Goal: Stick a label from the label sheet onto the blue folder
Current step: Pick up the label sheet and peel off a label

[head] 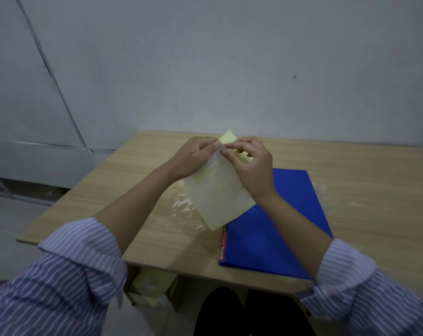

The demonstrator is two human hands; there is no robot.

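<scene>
A pale yellow label sheet point(217, 197) hangs in the air above the table, its lower corner over the folder's left edge. My left hand point(193, 156) pinches the sheet's upper part from the left. My right hand point(251, 166) pinches at the same top corner with thumb and fingertips; a thin whitish label corner with grey print shows between the two hands. The blue folder point(278, 229) lies flat and closed on the table beneath my right forearm, with a red strip along its spine.
The light wooden table point(137, 180) stands against a grey wall. White scraps and smears point(181, 204) lie left of the folder, and more at its right point(323, 190). Below the front edge sits a box point(149, 287) with yellowish paper.
</scene>
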